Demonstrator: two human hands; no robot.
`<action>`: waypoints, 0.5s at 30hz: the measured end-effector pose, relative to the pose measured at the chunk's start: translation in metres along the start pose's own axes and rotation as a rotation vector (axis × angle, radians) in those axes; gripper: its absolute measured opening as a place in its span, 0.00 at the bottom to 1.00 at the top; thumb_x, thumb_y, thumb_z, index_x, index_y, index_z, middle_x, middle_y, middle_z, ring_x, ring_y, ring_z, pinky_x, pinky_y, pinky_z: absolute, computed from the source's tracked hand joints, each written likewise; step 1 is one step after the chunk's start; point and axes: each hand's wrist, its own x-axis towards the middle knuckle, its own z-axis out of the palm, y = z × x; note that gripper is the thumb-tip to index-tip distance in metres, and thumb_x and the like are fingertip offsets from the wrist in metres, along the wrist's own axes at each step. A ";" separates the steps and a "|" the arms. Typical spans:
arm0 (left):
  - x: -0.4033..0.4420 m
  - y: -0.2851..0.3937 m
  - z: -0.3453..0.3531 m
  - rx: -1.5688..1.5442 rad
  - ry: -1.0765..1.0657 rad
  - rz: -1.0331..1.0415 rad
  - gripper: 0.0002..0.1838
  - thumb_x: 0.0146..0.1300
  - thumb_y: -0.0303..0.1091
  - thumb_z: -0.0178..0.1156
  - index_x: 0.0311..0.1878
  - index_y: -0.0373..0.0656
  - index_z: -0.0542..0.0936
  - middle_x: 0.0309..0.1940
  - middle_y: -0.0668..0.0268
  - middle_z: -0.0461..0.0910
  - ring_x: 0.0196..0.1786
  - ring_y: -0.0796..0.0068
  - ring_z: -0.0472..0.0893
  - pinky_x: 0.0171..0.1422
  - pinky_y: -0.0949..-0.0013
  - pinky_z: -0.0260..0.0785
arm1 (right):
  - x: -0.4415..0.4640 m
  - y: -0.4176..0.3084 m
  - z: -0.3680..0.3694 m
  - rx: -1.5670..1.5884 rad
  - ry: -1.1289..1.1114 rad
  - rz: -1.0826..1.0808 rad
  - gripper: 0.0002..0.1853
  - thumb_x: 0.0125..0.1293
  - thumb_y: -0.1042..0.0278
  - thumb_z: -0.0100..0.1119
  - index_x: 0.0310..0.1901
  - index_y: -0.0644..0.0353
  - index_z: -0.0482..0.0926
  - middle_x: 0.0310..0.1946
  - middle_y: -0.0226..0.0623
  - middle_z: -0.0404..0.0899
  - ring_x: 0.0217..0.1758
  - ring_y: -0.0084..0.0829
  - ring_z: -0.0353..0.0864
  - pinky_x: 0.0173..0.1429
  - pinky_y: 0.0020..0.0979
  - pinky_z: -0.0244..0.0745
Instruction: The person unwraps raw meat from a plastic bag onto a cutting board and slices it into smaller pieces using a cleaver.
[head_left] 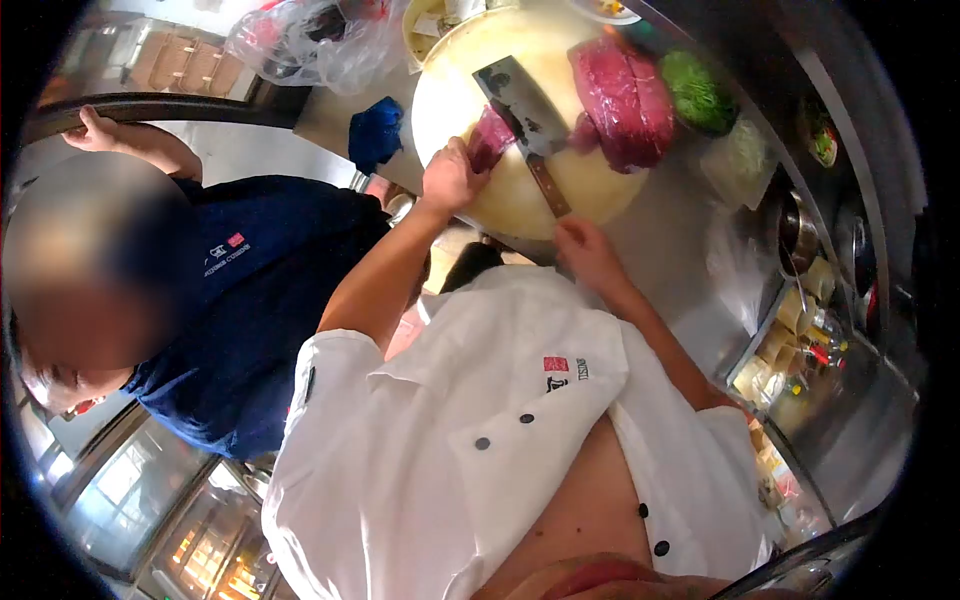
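Note:
My right hand point(585, 250) is closed round the wooden end of a cleaver point(527, 115), whose broad, stained blade lies over the round cutting board point(440, 75). Beside the blade's left edge is a small piece of red raw meat point(491, 138). My left hand point(452, 180) grips that piece from its lower left, fingers curled against it. A large slab of raw meat point(625, 105) rests at the right of the board, and a smaller scrap point(584, 132) lies between the slab and the blade.
Right of the board are bagged green vegetables point(698, 93) and a bag of pale shreds point(740, 160). Clear plastic bags point(310, 45) and a dark blue bag point(376, 134) lie to the left. A co-worker in navy point(270, 290) stands close at my left, one hand point(95, 130) on a rail.

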 end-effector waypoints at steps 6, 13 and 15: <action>-0.018 -0.011 -0.016 -0.410 -0.016 -0.062 0.31 0.56 0.45 0.76 0.48 0.33 0.71 0.39 0.49 0.83 0.41 0.57 0.85 0.48 0.59 0.78 | -0.012 0.014 0.012 0.010 0.039 0.025 0.17 0.76 0.59 0.59 0.55 0.65 0.80 0.36 0.34 0.84 0.33 0.24 0.80 0.39 0.30 0.78; -0.048 -0.027 -0.038 -0.944 -0.058 -0.049 0.27 0.58 0.34 0.76 0.49 0.40 0.67 0.39 0.64 0.78 0.42 0.78 0.78 0.45 0.71 0.76 | -0.022 0.020 0.014 0.078 0.048 0.062 0.16 0.76 0.59 0.59 0.53 0.64 0.80 0.36 0.33 0.84 0.33 0.23 0.79 0.39 0.28 0.77; -0.055 -0.021 -0.054 -0.951 0.002 0.012 0.25 0.59 0.31 0.76 0.48 0.41 0.66 0.40 0.65 0.76 0.43 0.78 0.77 0.46 0.71 0.75 | -0.023 0.008 0.016 0.061 0.025 0.093 0.14 0.77 0.61 0.58 0.52 0.64 0.79 0.35 0.28 0.81 0.35 0.20 0.78 0.39 0.25 0.75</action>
